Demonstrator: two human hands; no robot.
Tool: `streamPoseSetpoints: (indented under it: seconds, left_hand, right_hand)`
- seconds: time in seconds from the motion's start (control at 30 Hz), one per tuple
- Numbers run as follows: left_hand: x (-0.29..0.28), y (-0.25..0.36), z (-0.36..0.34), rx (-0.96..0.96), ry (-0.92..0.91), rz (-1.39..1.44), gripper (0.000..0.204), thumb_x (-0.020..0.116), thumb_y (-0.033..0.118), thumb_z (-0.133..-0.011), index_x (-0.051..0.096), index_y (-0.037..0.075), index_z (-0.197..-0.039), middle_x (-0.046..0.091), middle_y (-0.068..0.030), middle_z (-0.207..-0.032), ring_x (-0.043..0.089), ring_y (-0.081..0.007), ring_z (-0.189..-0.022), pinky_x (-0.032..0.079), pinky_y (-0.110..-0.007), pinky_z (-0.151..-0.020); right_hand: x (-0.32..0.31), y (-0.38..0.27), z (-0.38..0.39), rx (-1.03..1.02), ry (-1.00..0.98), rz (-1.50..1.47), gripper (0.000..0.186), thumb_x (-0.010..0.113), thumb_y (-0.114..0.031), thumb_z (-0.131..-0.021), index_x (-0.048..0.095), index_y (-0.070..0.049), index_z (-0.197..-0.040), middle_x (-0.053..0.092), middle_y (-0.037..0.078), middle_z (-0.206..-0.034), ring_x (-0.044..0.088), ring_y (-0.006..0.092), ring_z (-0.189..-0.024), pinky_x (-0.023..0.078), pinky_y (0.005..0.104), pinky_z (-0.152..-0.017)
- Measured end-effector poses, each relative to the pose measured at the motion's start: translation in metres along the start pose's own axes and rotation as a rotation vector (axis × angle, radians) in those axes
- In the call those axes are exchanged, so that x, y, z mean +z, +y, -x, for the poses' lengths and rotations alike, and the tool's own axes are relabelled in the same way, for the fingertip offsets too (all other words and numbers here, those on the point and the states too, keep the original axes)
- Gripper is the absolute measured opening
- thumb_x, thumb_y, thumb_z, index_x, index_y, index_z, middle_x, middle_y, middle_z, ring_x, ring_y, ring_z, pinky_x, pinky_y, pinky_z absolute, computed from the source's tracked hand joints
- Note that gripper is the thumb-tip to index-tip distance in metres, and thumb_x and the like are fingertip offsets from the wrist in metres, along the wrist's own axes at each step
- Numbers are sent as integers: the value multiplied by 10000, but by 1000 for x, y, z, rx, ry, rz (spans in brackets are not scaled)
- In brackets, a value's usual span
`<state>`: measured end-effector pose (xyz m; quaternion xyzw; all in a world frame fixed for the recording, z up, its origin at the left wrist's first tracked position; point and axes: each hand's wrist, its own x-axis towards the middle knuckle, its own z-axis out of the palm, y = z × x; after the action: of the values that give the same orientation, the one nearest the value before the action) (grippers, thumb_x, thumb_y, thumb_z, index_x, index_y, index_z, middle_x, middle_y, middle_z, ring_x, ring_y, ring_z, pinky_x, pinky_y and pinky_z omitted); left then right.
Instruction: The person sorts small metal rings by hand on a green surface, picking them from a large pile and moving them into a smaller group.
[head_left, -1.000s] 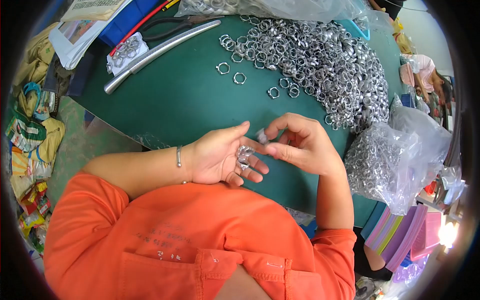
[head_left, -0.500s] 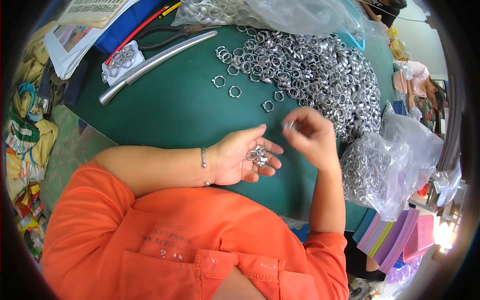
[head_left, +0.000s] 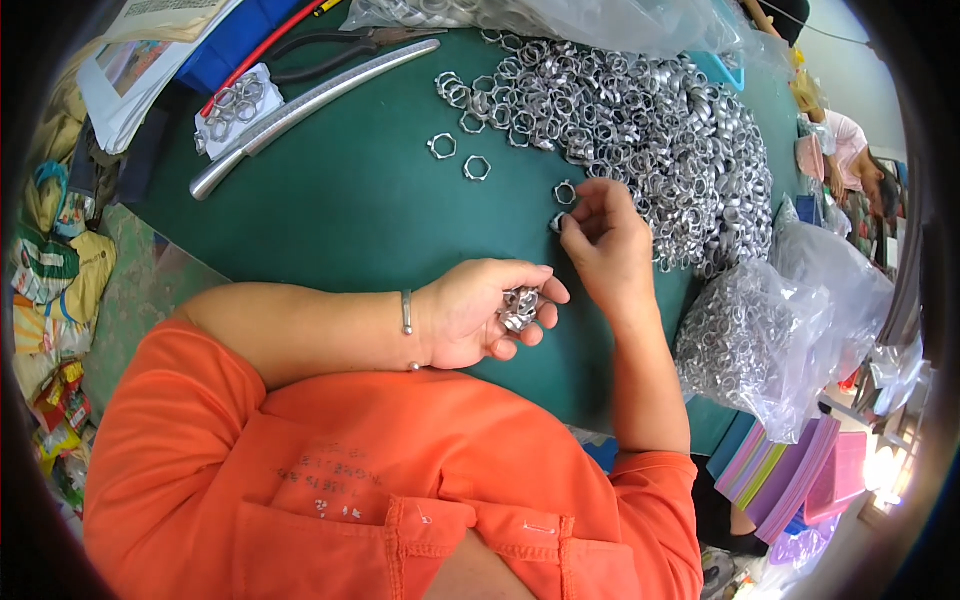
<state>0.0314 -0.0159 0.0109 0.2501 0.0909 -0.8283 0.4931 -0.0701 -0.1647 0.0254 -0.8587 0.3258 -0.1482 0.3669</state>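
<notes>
Left grip point(head_left: 480, 315) cups a small cluster of metal rings point(head_left: 520, 308), palm up on the green counter point(head_left: 340, 200). Right grip point(head_left: 605, 245) at one o'clock pinches one ring point(head_left: 557, 222) beside the ring heap point(head_left: 650, 130).

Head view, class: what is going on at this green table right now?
A person in an orange shirt sits at a green table. The left hand cups a small bunch of silver metal rings. The right hand pinches one ring at the edge of a big loose pile of rings.
</notes>
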Motion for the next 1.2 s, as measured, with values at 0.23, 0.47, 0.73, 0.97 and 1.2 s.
streamPoseSetpoints:
  seconds: [0.23, 0.47, 0.73, 0.97, 1.2]
  left_hand:
    - [-6, -3, -2, 15, -49, 26, 265, 438, 299, -979, 586, 79, -985, 592, -42, -839, 557, -132, -651, 375, -227, -434]
    - [-4, 0, -2, 17, -78, 19, 285, 415, 307, -990, 584, 78, -987, 596, -45, -839, 566, -137, -649, 382, -231, -420]
    - [-7, -1, -3, 9, -70, 23, 355, 381, 373, -996, 578, 81, -1041, 612, -54, -865, 589, -141, -662, 405, -232, -419]
    - [-1, 3, -3, 38, -127, 64, 449, 331, 441, -997, 557, 83, -1148, 631, -75, -932, 632, -170, -714, 439, -237, -431]
    - [-2, 3, -1, 52, -96, -70, 132, 551, 90, -859, 565, 100, -989, 597, -34, -874, 580, -152, -705, 396, -262, -475]
  right_hand:
    - [-29, 14, -6, -141, 237, 197, 152, 634, 36, -761, 659, 7, -908, 593, 95, -738, 594, 173, -603, 495, 284, -573]
    - [-3, 13, -25, -239, 234, 412, 254, 644, -7, -749, 659, -11, -1003, 591, 139, -853, 598, 266, -646, 507, 350, -612]
    - [-34, 5, -2, 128, 30, -474, 254, 659, 91, -762, 631, 48, -1011, 605, 54, -905, 583, 80, -726, 487, 196, -609]
    - [-48, -12, 0, -99, -481, -545, 216, 661, 53, -763, 669, 21, -976, 625, 75, -933, 613, 117, -759, 506, 225, -623]
    - [-1, -2, -22, -238, 74, 238, 282, 757, -98, -745, 593, 16, -944, 556, 139, -880, 574, 256, -626, 497, 362, -576]
